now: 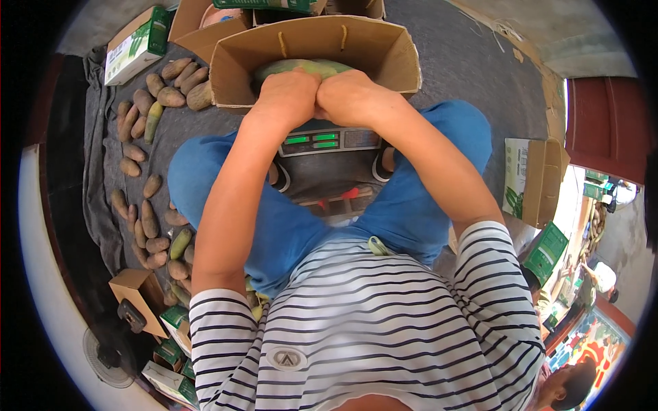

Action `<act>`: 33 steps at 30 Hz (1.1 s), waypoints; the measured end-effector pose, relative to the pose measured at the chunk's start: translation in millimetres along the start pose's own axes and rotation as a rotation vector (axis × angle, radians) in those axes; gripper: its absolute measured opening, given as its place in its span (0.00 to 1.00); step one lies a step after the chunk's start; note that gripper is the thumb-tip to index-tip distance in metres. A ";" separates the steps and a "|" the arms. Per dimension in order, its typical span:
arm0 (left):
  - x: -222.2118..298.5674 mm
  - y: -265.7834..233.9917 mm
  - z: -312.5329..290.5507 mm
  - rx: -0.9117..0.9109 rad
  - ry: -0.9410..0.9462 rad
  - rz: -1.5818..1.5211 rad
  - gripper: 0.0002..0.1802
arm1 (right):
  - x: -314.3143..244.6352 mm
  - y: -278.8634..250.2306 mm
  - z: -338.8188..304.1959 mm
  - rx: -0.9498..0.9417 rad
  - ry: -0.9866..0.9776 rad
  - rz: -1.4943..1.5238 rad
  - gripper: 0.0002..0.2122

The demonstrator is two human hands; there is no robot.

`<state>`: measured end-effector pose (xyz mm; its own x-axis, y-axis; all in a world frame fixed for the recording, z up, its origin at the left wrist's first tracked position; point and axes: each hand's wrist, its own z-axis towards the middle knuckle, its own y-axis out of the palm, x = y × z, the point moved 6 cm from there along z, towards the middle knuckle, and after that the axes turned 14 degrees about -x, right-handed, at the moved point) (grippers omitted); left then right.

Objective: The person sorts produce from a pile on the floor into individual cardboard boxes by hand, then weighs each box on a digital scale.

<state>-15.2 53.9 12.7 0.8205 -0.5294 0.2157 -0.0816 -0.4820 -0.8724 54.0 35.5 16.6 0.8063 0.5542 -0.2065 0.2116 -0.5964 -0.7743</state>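
A brown cardboard box (314,35) with two yellow rope handles stands in front of me, its top open. Inside lies a rounded, pale green gourd-like thing (312,66), largely covered by my hands. My left hand (288,94) and my right hand (349,94) meet knuckle to knuckle over the box's near edge. Both are closed, with the fingers curled down and out of sight; what they pinch is hidden. Directly below, a digital scale (329,142) with lit green displays shows between my knees.
Many brown and green oblong gourds (149,219) lie on the dark ground cloth (473,75) at left. A green-and-white carton (138,46) stands far left, an open carton (534,178) at right. Another person (572,387) is at lower right, near a fan-free doorway side.
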 end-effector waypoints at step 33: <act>0.9 2.6 2.1 0.001 0.001 0.036 0.14 | 1.0 11.4 18.3 0.083 -0.016 -0.071 0.07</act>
<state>-13.5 53.6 9.7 0.8166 -0.5471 0.1841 -0.1109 -0.4617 -0.8801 47.1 39.9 -3.5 0.7821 0.6028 -0.1580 0.2213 -0.5056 -0.8339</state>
